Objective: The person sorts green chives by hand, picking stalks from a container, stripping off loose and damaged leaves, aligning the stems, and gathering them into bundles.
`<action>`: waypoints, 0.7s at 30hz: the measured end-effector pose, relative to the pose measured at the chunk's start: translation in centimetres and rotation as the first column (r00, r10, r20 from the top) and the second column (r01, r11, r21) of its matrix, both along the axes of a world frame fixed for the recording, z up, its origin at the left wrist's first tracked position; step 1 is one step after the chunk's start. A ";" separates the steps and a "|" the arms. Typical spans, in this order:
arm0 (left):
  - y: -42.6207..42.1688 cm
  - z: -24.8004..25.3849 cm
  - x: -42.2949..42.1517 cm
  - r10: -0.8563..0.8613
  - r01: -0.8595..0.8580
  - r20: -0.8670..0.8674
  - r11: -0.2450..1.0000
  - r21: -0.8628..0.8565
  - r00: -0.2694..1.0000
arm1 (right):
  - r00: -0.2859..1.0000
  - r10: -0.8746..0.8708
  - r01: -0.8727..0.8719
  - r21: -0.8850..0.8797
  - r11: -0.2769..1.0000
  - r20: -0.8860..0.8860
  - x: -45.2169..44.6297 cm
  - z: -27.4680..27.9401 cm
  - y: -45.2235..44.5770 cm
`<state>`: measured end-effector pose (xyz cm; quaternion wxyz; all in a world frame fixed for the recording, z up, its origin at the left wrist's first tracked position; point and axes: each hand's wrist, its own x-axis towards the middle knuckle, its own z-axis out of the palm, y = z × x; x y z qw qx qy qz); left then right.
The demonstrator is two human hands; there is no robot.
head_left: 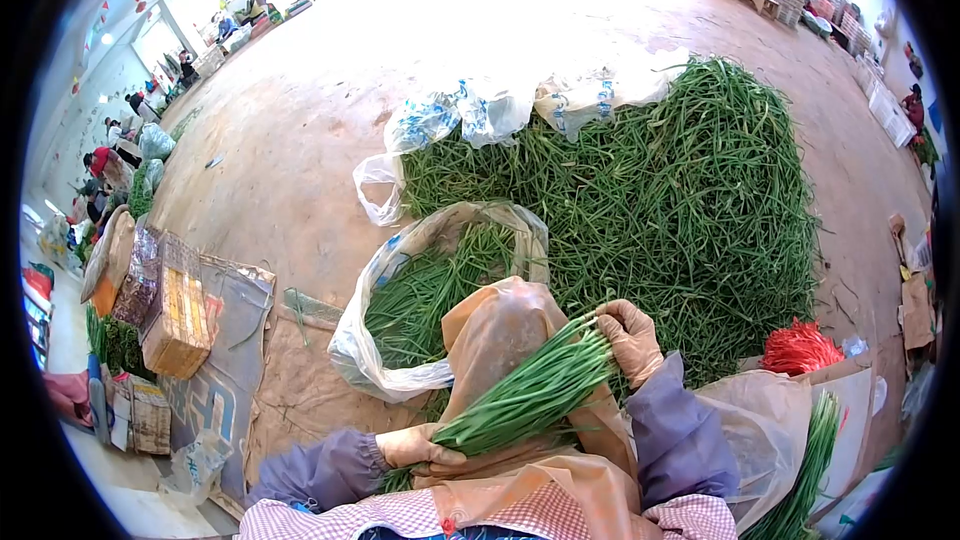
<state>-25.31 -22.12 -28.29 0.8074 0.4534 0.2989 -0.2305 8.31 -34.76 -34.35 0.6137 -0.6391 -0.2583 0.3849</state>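
A bunch of long green chive-like stems [535, 390] lies slantwise over my lap, on a brown apron [500, 330]. My left hand [420, 447], in a tan glove, is wrapped round the lower left end of the bunch. My right hand [630, 340], gloved too, has its fingers pinched at the upper right ends of the stems. Just past my knees stands an open plastic bag [365, 360] with more loose stems in it. A large heap of the same green stems [690, 190] spreads in front and to the right.
White plastic bags [490, 112] rest along the heap's far edge. Red ties [800, 348] lie at right, above another green bunch [815, 450]. A taped cardboard box [178, 325] stands at left on flattened cardboard [225, 380]. People work along the left wall; crates [890, 112] line the right.
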 end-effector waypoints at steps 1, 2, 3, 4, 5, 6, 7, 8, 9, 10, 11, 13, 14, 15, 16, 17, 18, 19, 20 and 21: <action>0.0 -1.1 -0.4 -0.009 0.009 0.023 1.000 0.000 1.000 | 0.997 -0.075 0.074 0.012 0.997 0.036 -0.2 -0.4 0.0; 0.3 -1.7 -0.4 -0.020 0.022 0.023 0.996 -0.089 1.000 | 0.982 -0.110 0.112 -0.003 0.994 0.156 -0.3 -0.3 0.0; 0.5 -2.1 -0.4 -0.033 0.037 0.025 0.983 -0.180 0.999 | 0.951 -0.141 0.151 -0.015 0.988 0.275 -0.3 -0.3 -0.1; 0.5 -2.4 -0.4 -0.046 0.051 0.027 0.961 -0.271 0.999 | 0.905 -0.168 0.193 -0.024 0.981 0.390 -0.3 -0.1 -0.3; -0.4 -0.8 0.5 -0.005 0.006 0.005 0.980 -0.197 1.000 | 0.788 -0.205 0.284 -0.048 0.958 0.580 -0.4 0.4 -0.3; -0.4 -0.4 0.5 -0.004 0.005 0.007 0.981 -0.191 1.000 | 0.752 -0.259 0.320 0.008 0.947 0.606 0.3 -0.5 -0.6; -0.4 -0.2 0.6 -0.002 0.004 0.009 0.983 -0.185 1.000 | 0.713 -0.314 0.353 0.066 0.933 0.627 1.9 -2.3 -1.2; -0.4 -0.1 0.5 -0.001 0.002 0.007 0.984 -0.179 1.000 | 0.672 -0.368 0.383 0.124 0.915 0.642 3.4 -4.0 -1.8; -0.3 -0.7 0.0 0.016 -0.021 -0.027 0.981 -0.192 1.000 | 0.791 -0.471 0.461 0.127 0.878 0.391 5.2 -5.2 -2.5; -0.6 -1.3 -0.6 0.020 -0.035 -0.072 0.974 -0.222 0.997 | 0.826 -0.553 0.547 0.086 0.833 0.109 6.9 -5.7 -3.8; -0.8 -0.5 -0.4 0.061 -0.071 -0.050 0.973 -0.221 0.997 | 0.812 -0.576 0.580 -0.021 0.814 0.097 8.3 -4.9 -5.5; -1.1 -1.4 -0.8 0.099 -0.112 -0.058 0.949 -0.293 0.993 | 0.795 -0.591 0.606 -0.136 0.783 0.141 9.0 -5.4 -8.3; -1.2 -1.9 -0.9 0.104 -0.117 -0.058 0.946 -0.303 0.993 | 0.794 -0.574 0.602 -0.125 0.789 0.200 8.6 -6.5 -9.5; -1.5 -1.8 -0.6 0.130 -0.128 -0.008 0.955 -0.266 0.991 | 0.831 -0.529 0.553 -0.151 0.819 0.172 7.1 -5.4 -9.9; -1.7 -1.6 -0.3 0.128 -0.125 -0.007 0.955 -0.270 0.992 | 0.848 -0.529 0.502 -0.282 0.817 -0.023 5.4 -3.8 -10.5; -1.7 -1.3 -0.1 0.131 -0.127 -0.005 0.954 -0.270 0.991 | 0.805 -0.472 0.439 -0.174 0.881 -0.358 3.9 -3.9 -11.2; -1.7 -1.1 0.0 0.137 -0.132 0.001 0.954 -0.269 0.991 | 0.687 -0.333 0.409 -0.036 0.912 -0.646 2.3 -4.0 -11.8; -1.6 -1.2 0.1 0.113 -0.105 0.013 0.955 -0.278 0.994 | 0.636 -0.199 0.345 0.045 0.937 -0.746 0.2 -4.1 -11.8; -1.7 -1.3 0.2 0.109 -0.097 0.029 0.960 -0.264 0.994 | 0.568 -0.057 0.291 0.135 0.947 -0.821 -2.0 -3.9 -11.2; -1.8 -1.3 0.3 0.103 -0.089 0.046 0.965 -0.248 0.994 | 0.545 -0.001 0.285 0.184 0.941 -0.839 -4.3 -2.7 -10.4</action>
